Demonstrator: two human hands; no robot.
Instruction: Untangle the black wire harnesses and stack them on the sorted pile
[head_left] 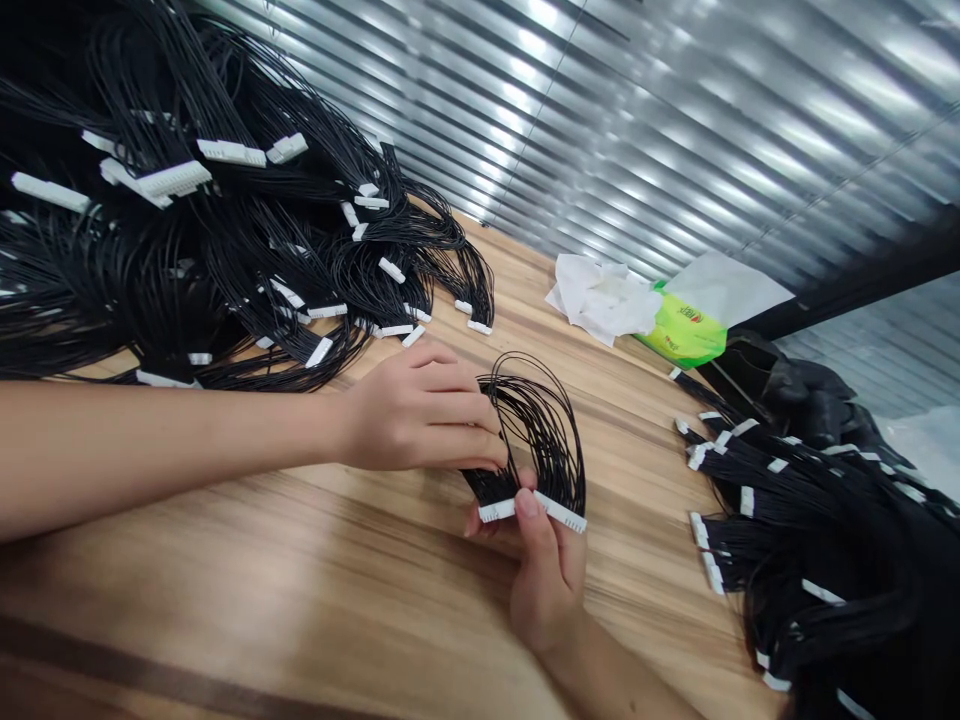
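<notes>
Above the table's middle I have a wire harness [536, 420], a bundle of thin black wires looped into an arch. White connectors [561, 512] at its ends sit side by side. My right hand [546, 575] is closed on them from below, thumb pressed over the point where they meet. My left hand [420, 415] reaches in from the left, its fingers bent together around the wires just above the left connector. The tips of its fingers are partly hidden among the wires.
A large heap of black harnesses [247, 230] with white connectors fills the back left of the wooden table [300, 580]. More harnesses [810, 540] lie at the right. Behind are crumpled white tissue [604, 300] and a green packet [684, 328], in front of a corrugated metal wall [600, 130].
</notes>
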